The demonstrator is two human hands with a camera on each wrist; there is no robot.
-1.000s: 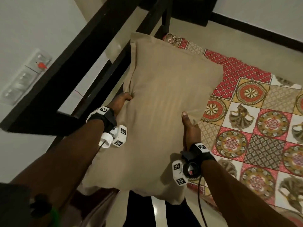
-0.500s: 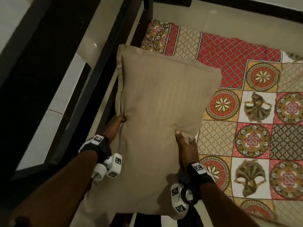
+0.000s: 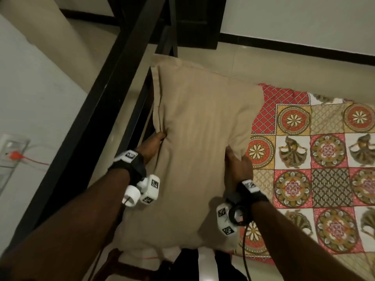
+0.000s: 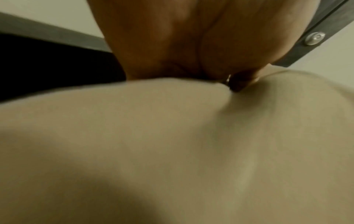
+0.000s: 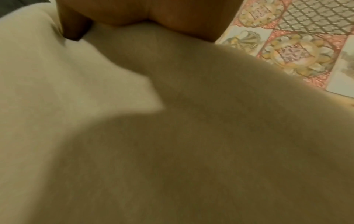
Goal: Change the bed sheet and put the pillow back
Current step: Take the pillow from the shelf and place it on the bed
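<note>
The pillow [image 3: 198, 142] is held mid-frame by both sides — left hand [image 3: 153, 144] and right hand [image 3: 237, 167] fingers curled into it — above the patterned sheet [image 3: 324, 159]; probably best lowered flat against the bed frame [image 3: 113, 82].

Fingers of both hands hidden under pillow [image 3: 194, 151] — wrist views blurred; bed sheet [image 3: 316, 159] cut off at right edge.

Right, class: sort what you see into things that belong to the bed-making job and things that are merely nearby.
Belongs to the job:
- beige pillow
- patterned bed sheet
- left hand gripping the pillow
- right hand gripping the pillow

Merely nearby:
- black bed frame
- wall socket with orange plug
</note>
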